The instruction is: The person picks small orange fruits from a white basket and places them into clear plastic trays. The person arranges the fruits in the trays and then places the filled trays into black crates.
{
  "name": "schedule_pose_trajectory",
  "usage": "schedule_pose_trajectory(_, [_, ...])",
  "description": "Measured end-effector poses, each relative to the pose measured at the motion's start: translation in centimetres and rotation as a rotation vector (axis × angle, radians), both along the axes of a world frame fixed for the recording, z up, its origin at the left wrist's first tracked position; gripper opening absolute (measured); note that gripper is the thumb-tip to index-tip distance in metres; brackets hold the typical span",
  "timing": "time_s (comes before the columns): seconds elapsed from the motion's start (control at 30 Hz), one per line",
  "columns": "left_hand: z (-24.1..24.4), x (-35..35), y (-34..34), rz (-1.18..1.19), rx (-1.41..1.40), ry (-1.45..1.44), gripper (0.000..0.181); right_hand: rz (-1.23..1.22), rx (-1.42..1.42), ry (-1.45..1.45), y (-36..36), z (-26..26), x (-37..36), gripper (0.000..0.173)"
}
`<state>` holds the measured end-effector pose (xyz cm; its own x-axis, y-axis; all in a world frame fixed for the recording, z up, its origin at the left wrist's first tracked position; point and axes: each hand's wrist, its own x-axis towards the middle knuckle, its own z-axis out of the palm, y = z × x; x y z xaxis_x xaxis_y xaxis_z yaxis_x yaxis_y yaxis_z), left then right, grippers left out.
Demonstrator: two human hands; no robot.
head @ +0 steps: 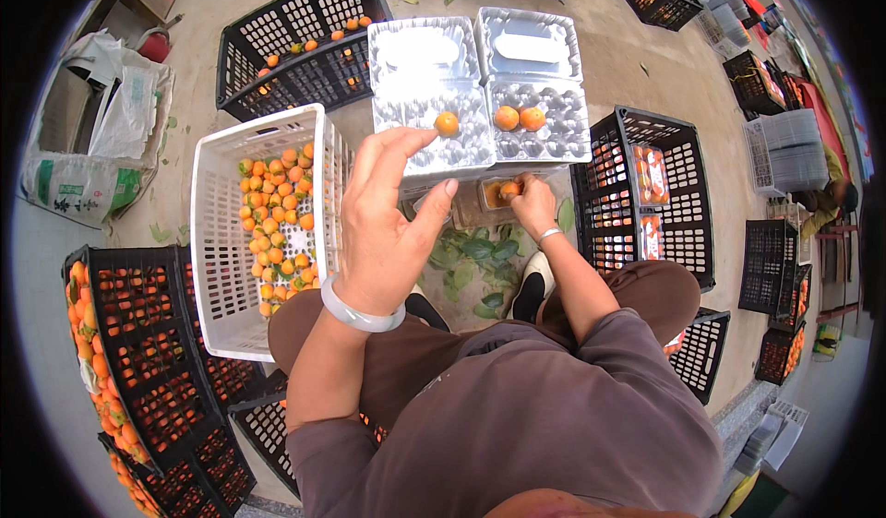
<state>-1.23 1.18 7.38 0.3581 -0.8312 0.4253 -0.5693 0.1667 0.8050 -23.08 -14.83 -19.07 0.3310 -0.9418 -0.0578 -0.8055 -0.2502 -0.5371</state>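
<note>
My left hand [389,217] is raised, its fingers apart and nothing in its grasp. Its fingertips reach near a single orange persimmon [447,124] seated in the left clear plastic clamshell tray [401,127]; I cannot tell whether they touch. In the right clamshell tray [516,146], two persimmons [519,119] sit side by side. Both lids lie folded back. Lower down, my right hand [534,208] pinches a persimmon [511,190] at a small plastic container [486,204] holding brownish liquid. Part of that fruit is hidden by my fingers.
A white crate [218,269] of loose persimmons stands at my left. Black crates [291,40] surround me, one at right [682,193] holding packed fruit. Green leaves [477,248] litter the floor between my shoes. Stacked clear trays [796,148] and another person [824,196] are at far right.
</note>
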Motion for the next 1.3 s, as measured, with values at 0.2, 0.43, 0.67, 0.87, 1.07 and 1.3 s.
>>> schedule_pose_trajectory(0.2, [0.5, -0.7, -0.1, -0.012, 0.019, -0.04, 0.037, 0.168, -0.169, 0.294, -0.3, -6.4, 2.7, 0.024])
schedule_pose_trajectory(0.43, [0.1, -1.0, -0.3, 0.009, 0.029, -0.12, 0.034, -0.009, -0.105, -0.084, 0.4, 0.3, 0.0, 0.023])
schedule_pose_trajectory(0.67, [0.2, -1.0, 0.8, 0.026, 0.006, -0.218, 0.025, 0.11, -0.687, -0.333, -1.1, 13.8, 0.0, 0.03])
schedule_pose_trajectory(0.87, [-1.4, -2.7, 1.0, -0.167, -0.079, -0.325, 0.021, 0.204, -0.676, 0.095, -10.3, 9.5, -1.6, 0.026])
schedule_pose_trajectory(1.07, [4.4, 6.2, 7.3, -0.008, -0.322, -0.045, 0.027, 0.087, -0.53, 0.104, -9.9, 9.0, -1.8, 0.034])
schedule_pose_trajectory(1.3, [-16.8, 26.1, 14.2, 0.672, 0.223, 0.201, 0.031, 0.524, -0.517, -0.098, 1.5, 10.5, -0.6, 0.033])
